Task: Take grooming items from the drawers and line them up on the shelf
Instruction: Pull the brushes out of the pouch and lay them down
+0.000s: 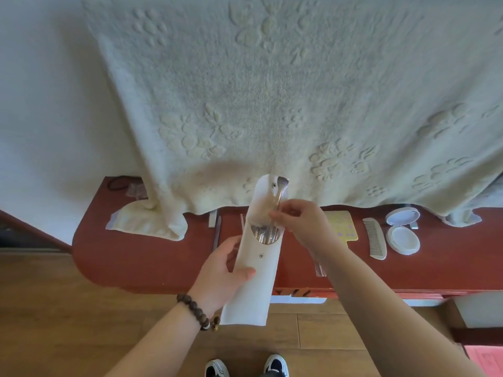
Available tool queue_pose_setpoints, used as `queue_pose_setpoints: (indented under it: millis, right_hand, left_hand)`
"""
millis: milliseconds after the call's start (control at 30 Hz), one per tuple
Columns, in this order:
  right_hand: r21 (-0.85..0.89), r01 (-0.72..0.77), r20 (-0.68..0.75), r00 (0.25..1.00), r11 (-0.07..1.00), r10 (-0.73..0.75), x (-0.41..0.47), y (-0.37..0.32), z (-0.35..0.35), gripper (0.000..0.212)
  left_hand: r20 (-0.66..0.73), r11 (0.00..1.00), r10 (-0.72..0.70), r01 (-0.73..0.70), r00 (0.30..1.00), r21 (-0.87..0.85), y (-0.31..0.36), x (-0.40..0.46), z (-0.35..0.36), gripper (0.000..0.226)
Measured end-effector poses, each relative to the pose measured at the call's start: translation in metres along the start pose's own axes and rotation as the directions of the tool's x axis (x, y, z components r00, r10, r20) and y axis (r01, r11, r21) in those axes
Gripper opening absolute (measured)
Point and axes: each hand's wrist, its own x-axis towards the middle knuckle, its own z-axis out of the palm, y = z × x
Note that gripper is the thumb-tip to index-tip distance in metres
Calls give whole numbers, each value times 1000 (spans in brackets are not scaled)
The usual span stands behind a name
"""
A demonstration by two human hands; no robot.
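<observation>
Tool withdrawn from long white fabric snap pouch (254,268), held above red wooden shelf (152,257)

Left hand (223,276) gripped pouch; right hand (296,221) pinched slim metal tool (279,197); best drawn straight along the sleeve, pouch held steady, avoiding snagging neighbouring tools.

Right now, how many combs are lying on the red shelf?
1: a pale comb lies on the red shelf, right of the hands and just left of the open round compact. The draped towel or the arms may hide others.
</observation>
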Motion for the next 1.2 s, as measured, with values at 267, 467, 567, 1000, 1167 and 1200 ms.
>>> queue_pose_setpoints:
  millis: [267, 467, 567, 1000, 1167, 1200]
  right_hand:
    - [303, -30, -200, 975, 952, 95, 36, 22, -38, 2]
    - [-169, -266, -117, 962, 949, 248, 52, 97, -23, 22]
    - [-255, -321, -155, 945, 912, 289, 57, 115, -13, 16]
    - [-566, -362, -240, 932, 741, 273, 56, 121, -10, 13]
    - [-557, -367, -228, 930, 745, 288, 50, 115, -17, 27]
    - [-542, -361, -237, 932, 759, 275, 46, 112, -20, 31]
  left_hand:
    - [-82, 992, -124, 127, 989, 23, -23, -7, -9, 49]
    - [-132, 982, -191, 189, 973, -29, -39, -6, -20, 47]
    - [-128, 979, -198, 190, 972, -69, -42, -5, -22, 48]
    - [-82, 972, -164, 147, 983, -183, -39, -2, -15, 48]
    - [-72, 971, -153, 136, 986, -198, -36, -2, -13, 47]
    - [-70, 971, -149, 132, 986, -199, -35, -3, -13, 47]
